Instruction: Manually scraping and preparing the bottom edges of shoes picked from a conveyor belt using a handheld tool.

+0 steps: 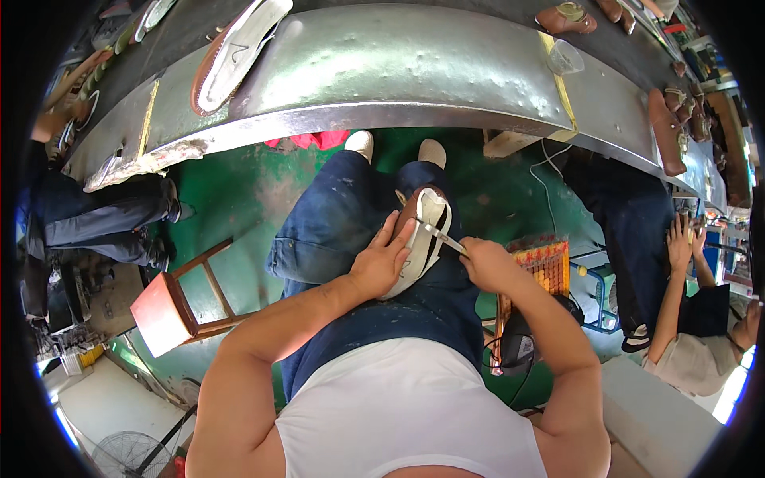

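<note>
A partly made shoe (412, 272), brown with a pale underside turned up, rests across my lap. My left hand (381, 260) grips its left side, fingers along the brown edge. In my right hand (488, 264) is a slim metal hand tool (441, 235), its tip reaching over the shoe's underside close to my left fingertips. The handle end is hidden in my fist, and the tool's exact kind cannot be made out.
A metal-covered workbench (398, 68) runs across ahead, with another upturned shoe (237, 60) on it and a clear cup (565, 57). A wooden stool (171, 311) lies left. At right are a beaded seat (546, 267) and a co-worker (693, 334); another person's legs (111, 219) show left.
</note>
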